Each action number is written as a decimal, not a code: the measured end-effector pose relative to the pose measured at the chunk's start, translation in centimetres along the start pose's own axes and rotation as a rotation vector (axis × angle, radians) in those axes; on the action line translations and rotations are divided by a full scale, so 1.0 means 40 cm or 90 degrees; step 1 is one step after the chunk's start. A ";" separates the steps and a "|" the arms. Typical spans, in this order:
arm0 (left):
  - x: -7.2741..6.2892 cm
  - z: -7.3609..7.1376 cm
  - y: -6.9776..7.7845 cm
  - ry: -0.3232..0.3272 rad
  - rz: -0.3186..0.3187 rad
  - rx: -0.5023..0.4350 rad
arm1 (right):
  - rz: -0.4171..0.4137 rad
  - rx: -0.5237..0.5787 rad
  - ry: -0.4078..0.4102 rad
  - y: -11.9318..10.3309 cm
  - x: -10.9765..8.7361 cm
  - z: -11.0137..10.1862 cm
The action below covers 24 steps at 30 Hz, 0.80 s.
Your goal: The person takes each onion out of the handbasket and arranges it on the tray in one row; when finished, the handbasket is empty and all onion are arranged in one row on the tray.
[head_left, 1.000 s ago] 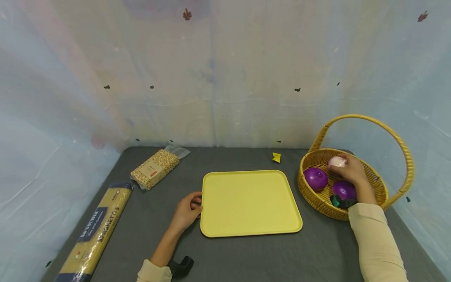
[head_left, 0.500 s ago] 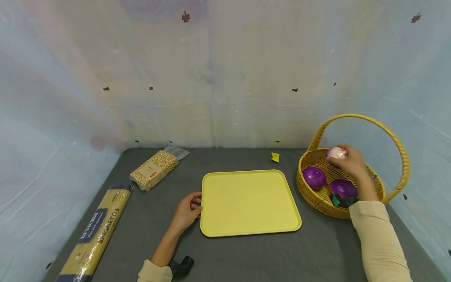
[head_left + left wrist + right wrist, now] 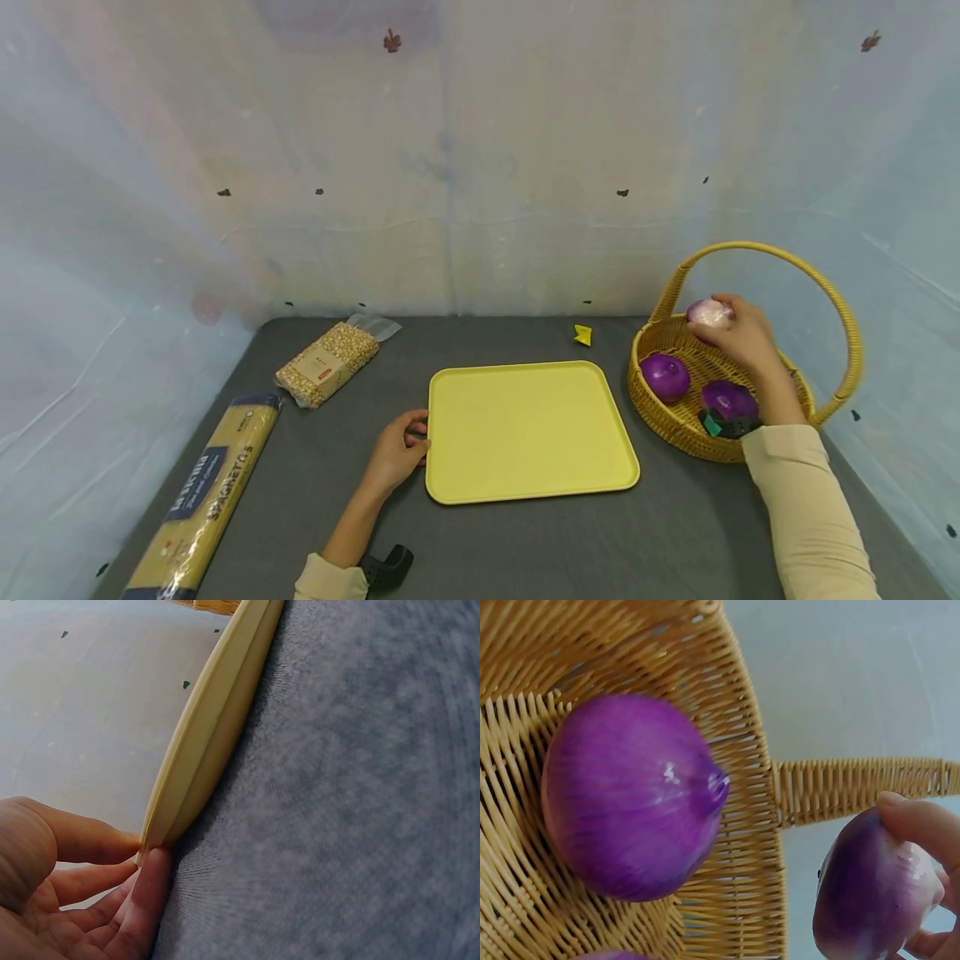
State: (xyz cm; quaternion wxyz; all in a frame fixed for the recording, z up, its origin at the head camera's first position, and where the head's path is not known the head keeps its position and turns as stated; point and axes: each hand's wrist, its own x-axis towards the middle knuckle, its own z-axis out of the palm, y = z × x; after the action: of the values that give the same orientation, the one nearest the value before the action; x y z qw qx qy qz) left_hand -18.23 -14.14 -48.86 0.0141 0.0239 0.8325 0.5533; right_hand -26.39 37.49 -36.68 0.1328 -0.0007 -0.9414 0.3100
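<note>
My right hand (image 3: 750,337) grips a purple-and-white onion (image 3: 708,315) between thumb and fingers, raised near the far rim of the wicker basket (image 3: 675,431). In the right wrist view, the held onion (image 3: 866,896) shows a dark purple side and a pale side. Two purple onions, one at the left (image 3: 665,377) and one nearer my wrist (image 3: 723,398), lie inside the basket. On the other side, my left hand (image 3: 397,450) pinches the left edge of a yellow tray (image 3: 532,433). The left wrist view shows its thumb and fingers on the tray's rim (image 3: 199,742).
A bag of yellow kernels (image 3: 330,362) lies at the back left, with a long spaghetti pack (image 3: 202,500) in front of it. A small yellow scrap (image 3: 582,335) sits behind the tray. The basket's tall handle (image 3: 843,317) arches over the right side.
My right hand has lifted the onion from inside the basket up to the far rim. The left hand keeps its hold on the tray. The view has shifted slightly.
</note>
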 end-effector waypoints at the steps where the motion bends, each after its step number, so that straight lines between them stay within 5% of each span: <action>1: 0.000 0.000 0.000 0.000 -0.001 0.000 | -0.003 0.001 0.001 -0.005 0.000 -0.001; 24: -0.004 -0.001 0.002 0.004 0.001 0.001 | -0.154 0.005 0.034 -0.162 -0.002 0.001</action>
State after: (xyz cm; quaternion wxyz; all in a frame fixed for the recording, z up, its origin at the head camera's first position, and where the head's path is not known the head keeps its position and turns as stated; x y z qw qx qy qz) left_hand -18.07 -14.18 -48.77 0.0109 0.0226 0.8332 0.5524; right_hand -25.81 32.25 -32.94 0.1945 0.1053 -0.9296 0.2949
